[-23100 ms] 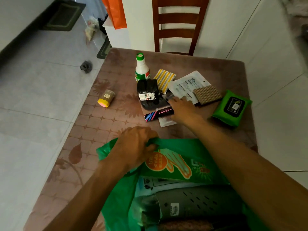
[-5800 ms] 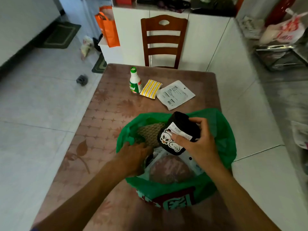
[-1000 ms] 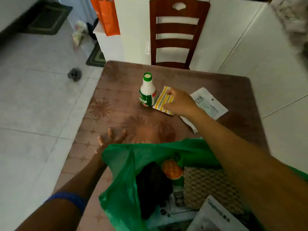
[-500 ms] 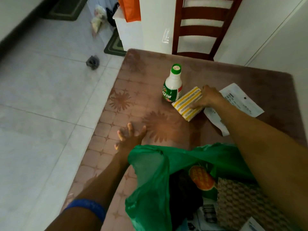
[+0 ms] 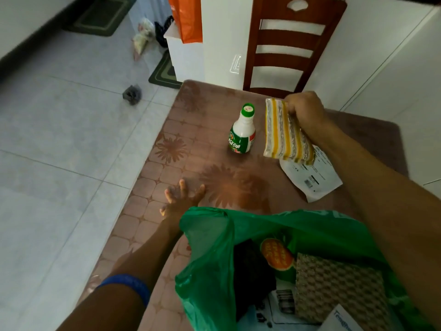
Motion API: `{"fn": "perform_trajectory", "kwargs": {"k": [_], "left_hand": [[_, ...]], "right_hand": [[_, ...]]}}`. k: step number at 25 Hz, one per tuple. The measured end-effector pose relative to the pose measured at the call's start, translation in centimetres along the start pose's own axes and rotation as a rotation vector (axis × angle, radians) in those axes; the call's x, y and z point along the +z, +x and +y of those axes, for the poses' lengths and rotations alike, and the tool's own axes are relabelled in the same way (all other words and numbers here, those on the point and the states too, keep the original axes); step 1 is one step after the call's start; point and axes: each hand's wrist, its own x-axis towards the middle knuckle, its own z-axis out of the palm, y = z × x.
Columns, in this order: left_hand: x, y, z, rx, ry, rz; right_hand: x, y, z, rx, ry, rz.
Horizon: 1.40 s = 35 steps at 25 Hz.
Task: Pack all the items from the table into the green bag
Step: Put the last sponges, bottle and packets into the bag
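Above the brown patterned table (image 5: 186, 130), the right hand (image 5: 303, 111) grips the yellow-and-white striped packet (image 5: 284, 134), lifted; the left hand (image 5: 181, 199) rests flat, fingers spread, beside the green plastic bag (image 5: 214, 247). Carrying step: next, likely lower the packet into the bag's mouth near the left hand.

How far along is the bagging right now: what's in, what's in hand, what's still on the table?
Done: the green bag already holds a woven pad, a black item and some packets. In hand: the right hand has lifted the yellow-striped pack off the table; the left hand rests flat beside the bag. Left: the green-capped bottle and the white pouch.
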Motion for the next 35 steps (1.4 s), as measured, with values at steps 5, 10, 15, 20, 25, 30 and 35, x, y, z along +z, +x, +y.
{"fn": "perform_trajectory", "kwargs": {"k": [5,10,15,20,25,30,35], "left_hand": [[0.1,-0.3,-0.1,-0.004,0.013,0.035],[0.2,0.0,-0.1,-0.017,0.057,0.043],[0.6,0.3,-0.3,-0.002,0.072,0.085],[0.8,-1.0,-2.0,0.104,0.07,0.124],[-1.7,-10.8,-2.9,0.131,-1.075,0.454],[-1.2,-24.7,3.2,0.656,-0.651,0.824],[2.6,-23.6,4.8,0.17,-0.313,0.541]], "right_hand": [[5.4,0.9,-2.5,-0.154,-0.644,-0.195],[8.5,0.7,-0.3,-0.186,-0.741,-0.049],[4.3,-3.2,-0.4,-0.159,-0.459,0.019],[-4.0,-15.5,-6.6,-0.278,-0.303,0.156],[-10.6,-29.4,-8.0,-0.224,-0.06,0.224],[-9.9,-34.0,-1.9,0.144,0.084,0.011],[-8.6,-35.0,6.2,0.384,0.209,-0.077]]}}
